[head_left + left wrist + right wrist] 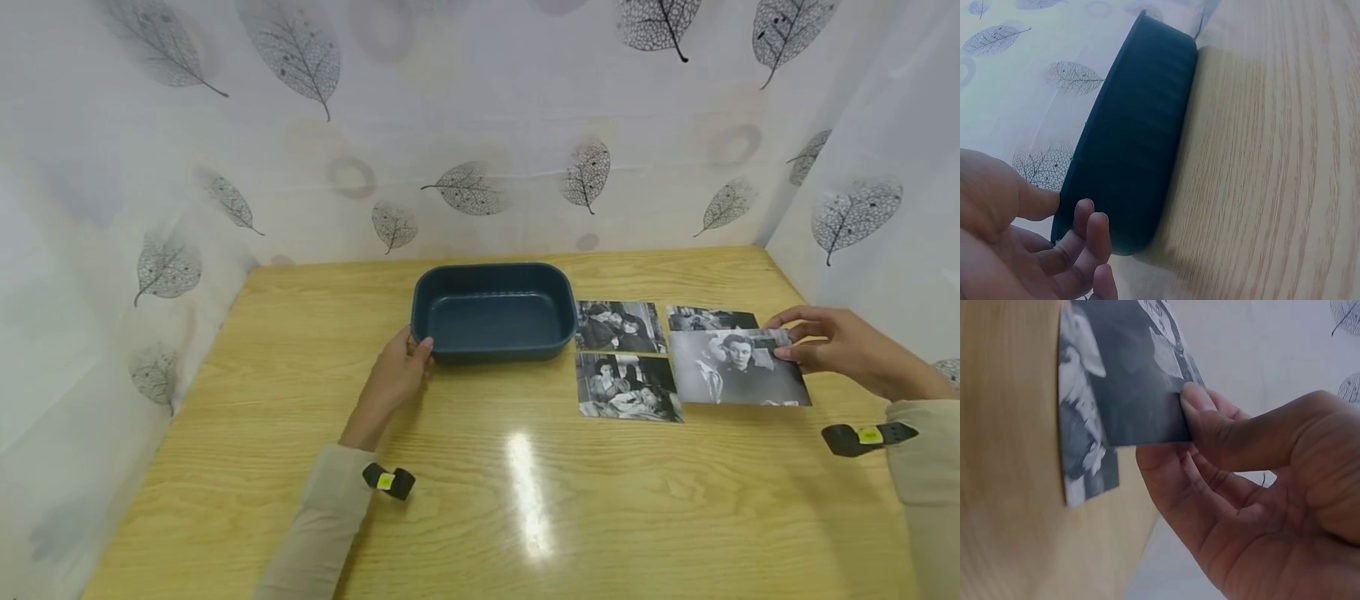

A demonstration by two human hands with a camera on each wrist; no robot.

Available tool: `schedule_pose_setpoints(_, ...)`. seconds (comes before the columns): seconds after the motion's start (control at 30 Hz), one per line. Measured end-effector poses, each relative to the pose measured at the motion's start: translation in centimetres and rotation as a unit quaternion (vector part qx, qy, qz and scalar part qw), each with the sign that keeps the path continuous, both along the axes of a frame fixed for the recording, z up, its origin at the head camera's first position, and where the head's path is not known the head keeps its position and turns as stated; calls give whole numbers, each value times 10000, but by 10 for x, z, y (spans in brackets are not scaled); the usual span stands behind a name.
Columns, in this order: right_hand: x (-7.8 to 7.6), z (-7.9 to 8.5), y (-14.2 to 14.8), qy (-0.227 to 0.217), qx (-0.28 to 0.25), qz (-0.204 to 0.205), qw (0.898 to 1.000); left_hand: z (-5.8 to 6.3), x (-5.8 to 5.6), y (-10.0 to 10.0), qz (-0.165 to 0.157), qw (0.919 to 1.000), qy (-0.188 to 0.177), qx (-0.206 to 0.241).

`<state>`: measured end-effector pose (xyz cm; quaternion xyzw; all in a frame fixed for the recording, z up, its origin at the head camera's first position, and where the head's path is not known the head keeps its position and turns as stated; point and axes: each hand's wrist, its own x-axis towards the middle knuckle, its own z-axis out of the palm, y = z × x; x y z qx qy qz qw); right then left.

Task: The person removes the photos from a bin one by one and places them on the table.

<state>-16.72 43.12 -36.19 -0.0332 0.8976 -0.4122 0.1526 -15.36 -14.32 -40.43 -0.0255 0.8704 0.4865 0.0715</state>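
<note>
A dark blue rectangular baking dish (495, 353) sits near the back of the table. My left hand (393, 371) grips its front left corner, with the thumb at the rim and the fingers along the outer wall (1129, 131). At the right, my right hand (840, 346) pinches a black-and-white photo (720, 379) by its right edge, thumb on the printed face and fingers behind. The held photo is tilted and partly covers another photo (701, 318) behind it. Two more photos, an upper one (621, 327) and a lower one (628, 387), lie between the dish and the held photo.
The light wood table (465, 492) ends at a white curtain (495, 117) with leaf prints, which also rises along both sides. A black strap with a yellow tag (870, 435) is on the right wrist, and a similar strap (388, 482) is on the left.
</note>
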Motion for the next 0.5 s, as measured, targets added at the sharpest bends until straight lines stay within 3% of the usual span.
schedule_pose_setpoints(0.27,7,-24,25,-506,-3,-35,9987,-2,-1,-1,25,9999,-23,-128)
schedule_pose_setpoints(0.5,11,-42,27,-384,274,212,9987,-4,-1,-1,-3,9999,3,-104)
